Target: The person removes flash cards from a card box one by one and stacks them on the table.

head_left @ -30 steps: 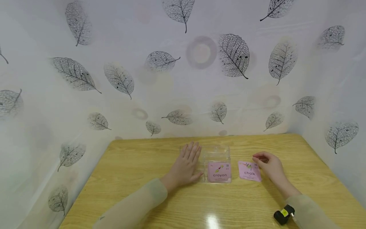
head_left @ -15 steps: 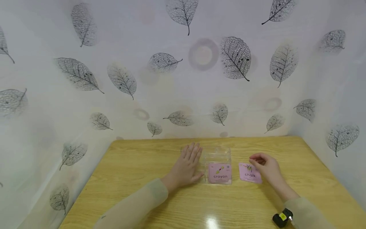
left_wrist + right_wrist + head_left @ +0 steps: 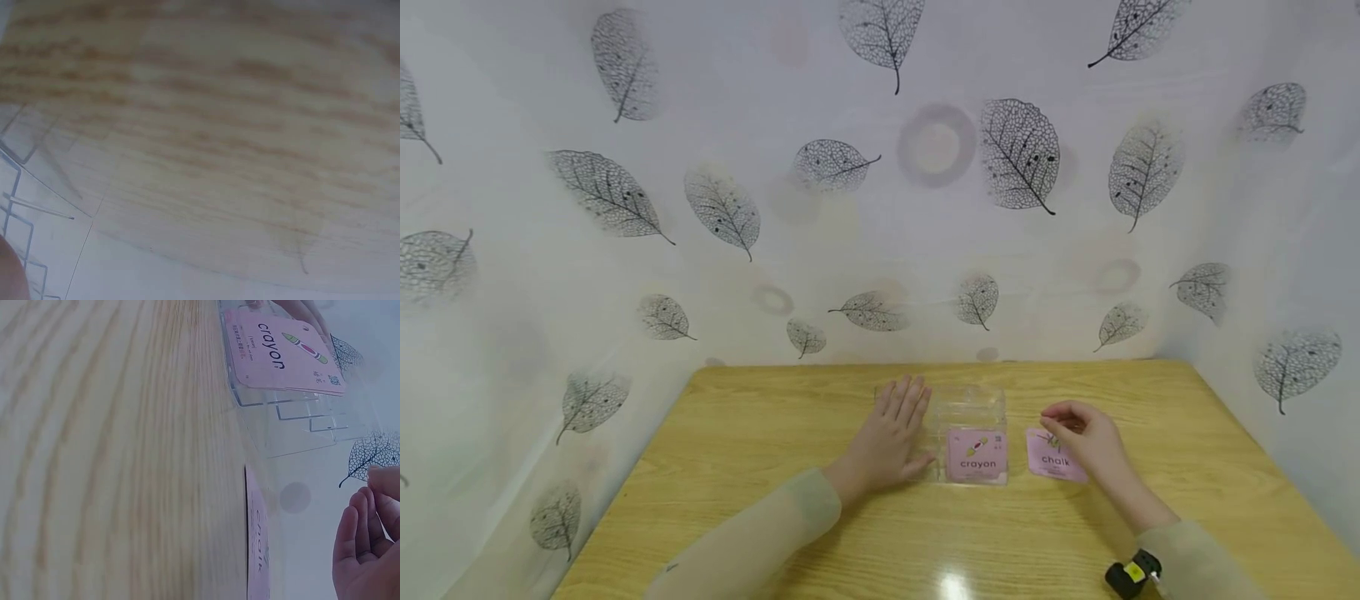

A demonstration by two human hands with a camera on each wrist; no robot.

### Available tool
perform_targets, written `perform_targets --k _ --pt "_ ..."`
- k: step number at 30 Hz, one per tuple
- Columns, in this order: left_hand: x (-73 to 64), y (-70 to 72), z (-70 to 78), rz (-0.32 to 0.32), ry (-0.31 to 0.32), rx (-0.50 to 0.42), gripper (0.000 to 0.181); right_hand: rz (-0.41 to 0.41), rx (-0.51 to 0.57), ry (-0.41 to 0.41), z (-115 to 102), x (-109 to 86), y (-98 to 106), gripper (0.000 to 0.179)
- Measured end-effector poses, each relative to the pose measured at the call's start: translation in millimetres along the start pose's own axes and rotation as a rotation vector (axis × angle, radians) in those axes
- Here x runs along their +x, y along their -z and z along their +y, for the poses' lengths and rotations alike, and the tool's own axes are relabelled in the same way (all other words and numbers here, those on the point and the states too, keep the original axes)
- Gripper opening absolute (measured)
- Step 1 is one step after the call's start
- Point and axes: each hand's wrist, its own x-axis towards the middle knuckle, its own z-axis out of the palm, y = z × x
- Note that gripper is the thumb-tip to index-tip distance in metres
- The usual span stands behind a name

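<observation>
Lying flat over the left part of a clear plastic card holder, my left hand has its fingers straight and covers much of that side. A pink crayon card sits in the holder's front right compartment. To the right, a pink chalk card lies on the table. My right hand hovers over its upper right part, hiding some of the picture. Its fingers are loosely curled, thumb tip close to the fingertips, with nothing seen between them. In the right wrist view, the hand is apart from the chalk card.
The wooden table ends at a back edge against a pale curtain printed with leaves. Stepped clear tiers of the holder show in the right wrist view. A black device is strapped at the right wrist.
My right hand has moved left over the chalk card, covering more of its picture. The left hand stays on the holder. The head view has tilted slightly.
</observation>
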Motion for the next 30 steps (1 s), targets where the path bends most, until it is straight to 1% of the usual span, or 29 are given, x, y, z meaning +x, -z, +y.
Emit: perform_targets --k 7,15,25,30 --pt "0.7 0.3 -0.6 0.005 0.002 -0.006 0.102 -0.03 0.042 0.006 -8.4 -2.9 -4.1 0.017" --pt "0.4 2.7 -0.4 -0.026 0.009 -0.013 0.101 -0.048 0.049 0.023 -14.1 -4.7 -9.2 0.016" --pt "0.7 1.2 0.2 -0.015 0.003 -0.009 0.101 -0.066 0.085 0.014 -20.0 -6.3 -16.7 0.013" --pt "0.7 1.0 0.9 -0.022 0.006 -0.008 0.101 -0.076 0.099 0.012 -22.1 -8.7 -20.5 0.012"
